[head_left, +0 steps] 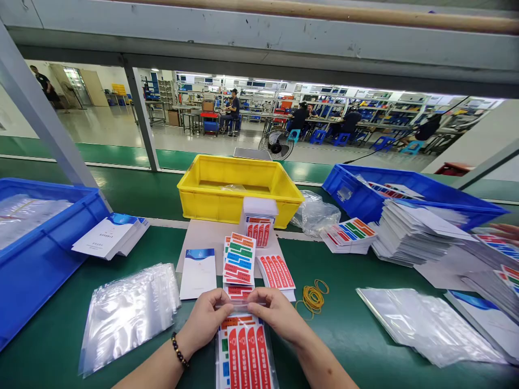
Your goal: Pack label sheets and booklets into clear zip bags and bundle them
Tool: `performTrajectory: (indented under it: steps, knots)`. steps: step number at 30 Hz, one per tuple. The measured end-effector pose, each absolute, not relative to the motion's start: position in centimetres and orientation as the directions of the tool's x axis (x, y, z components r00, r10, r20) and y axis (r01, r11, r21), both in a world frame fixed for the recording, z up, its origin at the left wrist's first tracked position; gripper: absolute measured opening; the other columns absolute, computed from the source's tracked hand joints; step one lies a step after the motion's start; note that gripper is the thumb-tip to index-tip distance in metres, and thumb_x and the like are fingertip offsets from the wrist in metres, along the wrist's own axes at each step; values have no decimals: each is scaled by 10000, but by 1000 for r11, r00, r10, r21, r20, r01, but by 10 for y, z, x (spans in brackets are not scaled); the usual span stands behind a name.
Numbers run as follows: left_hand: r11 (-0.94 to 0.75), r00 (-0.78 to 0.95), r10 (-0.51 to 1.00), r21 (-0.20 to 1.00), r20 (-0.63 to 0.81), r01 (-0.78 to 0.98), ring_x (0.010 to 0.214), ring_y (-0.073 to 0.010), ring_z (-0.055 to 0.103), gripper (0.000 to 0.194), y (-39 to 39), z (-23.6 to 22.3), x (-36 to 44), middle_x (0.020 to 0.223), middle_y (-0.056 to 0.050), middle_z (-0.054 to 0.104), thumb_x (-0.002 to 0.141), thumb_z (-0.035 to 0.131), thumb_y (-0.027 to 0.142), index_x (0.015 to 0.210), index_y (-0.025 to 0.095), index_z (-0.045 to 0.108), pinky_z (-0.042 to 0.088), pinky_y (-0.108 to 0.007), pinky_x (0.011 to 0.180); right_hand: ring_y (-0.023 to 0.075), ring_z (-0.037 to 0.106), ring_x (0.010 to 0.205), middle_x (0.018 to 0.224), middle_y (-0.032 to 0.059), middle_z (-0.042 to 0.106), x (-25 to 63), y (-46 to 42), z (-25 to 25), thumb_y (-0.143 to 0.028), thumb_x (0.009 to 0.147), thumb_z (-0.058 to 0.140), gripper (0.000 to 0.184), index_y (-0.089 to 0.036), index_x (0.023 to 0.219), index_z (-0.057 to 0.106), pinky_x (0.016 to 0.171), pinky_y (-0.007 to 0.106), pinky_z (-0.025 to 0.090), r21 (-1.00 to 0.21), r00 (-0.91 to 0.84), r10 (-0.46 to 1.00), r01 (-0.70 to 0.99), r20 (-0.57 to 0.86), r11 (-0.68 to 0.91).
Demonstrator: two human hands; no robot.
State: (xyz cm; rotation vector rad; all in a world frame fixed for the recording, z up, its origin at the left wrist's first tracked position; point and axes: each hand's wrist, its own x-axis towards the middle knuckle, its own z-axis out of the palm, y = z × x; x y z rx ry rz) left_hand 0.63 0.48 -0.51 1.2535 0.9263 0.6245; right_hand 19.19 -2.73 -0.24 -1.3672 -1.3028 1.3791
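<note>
Between my hands lies a clear plastic bag (265, 346) with red and multicoloured label sheets (248, 354) inside. My left hand (208, 316) pinches the left side of the bag's top edge between thumb and fingers; a beaded bracelet is on that wrist. At the right side of the same edge, my right hand (278, 313) pinches it too. Just beyond the fingers are a stack of colourful label sheets (240, 259), a stack of red labels (277, 272) and a white booklet (198, 275) with a blue top.
Clear bags are piled at left (130, 313) and right (430, 324). Rubber bands (313, 299) lie right of my hands. A yellow bin (239, 208) stands ahead, with blue bins at left (44, 270) and right (409, 186). Paper stacks (413, 237) crowd the right; another person's hand (503, 231) shows there.
</note>
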Motion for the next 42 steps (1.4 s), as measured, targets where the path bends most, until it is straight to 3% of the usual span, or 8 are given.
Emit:
performTrajectory:
  steps: [5,11,18,30,33,38,40,42]
  knots:
    - [255,524,812,964,-255,75,712,-191,597,365,6,-1,6,717,-19,636,647,648,521,708,180,533,452,-277,628,116,486,558,589,-16,557,189,-26,-4,-254,687,614,150,-158,583,563,539,222,389,-983,-53,992,148,-117,-109]
    - [240,500,832,968,-242,69,699,-187,586,375,8,-1,4,671,-8,615,642,646,529,631,185,495,448,-282,626,119,497,564,600,-13,559,189,-26,-3,-286,694,617,167,-163,593,566,532,217,395,-983,-55,992,148,-115,-106]
    - [254,512,825,966,-241,47,689,-188,577,352,7,1,5,668,-6,609,636,655,489,613,188,475,436,-290,634,118,465,565,588,-15,537,184,-27,-2,-230,709,573,143,-162,584,567,536,222,371,-971,-69,996,237,-56,-38]
    - [117,533,829,985,-167,126,623,-149,510,232,2,-6,13,629,1,571,695,604,357,588,167,523,404,-272,609,140,519,633,641,-1,571,172,-31,-1,-163,750,539,149,-175,603,565,594,247,405,-882,-121,992,462,42,94]
    - [-9,493,867,986,-74,164,724,-171,526,148,5,-2,8,737,-16,582,717,608,317,684,174,591,405,-283,678,174,550,726,735,31,585,179,-30,-1,-164,782,529,117,-183,715,623,666,298,448,-787,-159,975,576,158,221]
    - [-242,293,939,950,178,199,884,-196,537,198,16,2,-5,893,-46,588,839,471,347,859,208,611,417,-306,780,306,446,1148,1201,155,520,168,-50,-9,-127,792,486,328,-198,1093,593,917,510,379,-413,-252,860,794,444,446]
    - [-256,228,950,952,215,170,890,-191,538,218,18,1,-8,869,-40,581,858,441,336,826,202,611,412,-307,815,346,362,1238,1314,170,459,158,-62,-23,-203,785,533,405,-182,1189,539,977,553,314,-340,-376,842,791,387,509]
    - [-268,203,950,952,236,149,889,-188,537,229,18,0,-9,859,-39,574,867,428,321,807,196,611,408,-307,832,414,327,1249,1358,197,417,150,-72,-41,-412,733,613,624,-153,1281,464,974,604,287,-327,-489,833,767,259,552]
